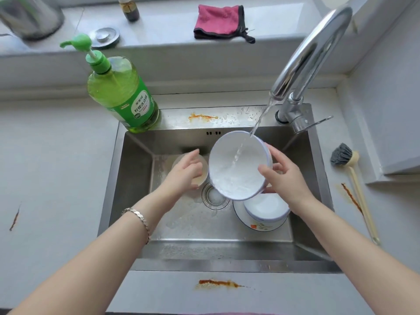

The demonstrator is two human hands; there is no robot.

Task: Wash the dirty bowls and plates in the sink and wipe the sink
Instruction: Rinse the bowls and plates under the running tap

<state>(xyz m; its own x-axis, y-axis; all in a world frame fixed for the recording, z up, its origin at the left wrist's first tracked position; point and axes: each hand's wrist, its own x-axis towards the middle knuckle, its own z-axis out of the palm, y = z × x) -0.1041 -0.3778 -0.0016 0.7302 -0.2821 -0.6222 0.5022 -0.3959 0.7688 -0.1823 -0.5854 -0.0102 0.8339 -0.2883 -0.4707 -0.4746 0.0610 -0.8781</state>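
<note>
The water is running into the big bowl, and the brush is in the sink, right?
Not quite. The water does run into the bowl, but the brush isn't in the sink. It lies on the counter to the right of the sink, as the head view shows.
</note>
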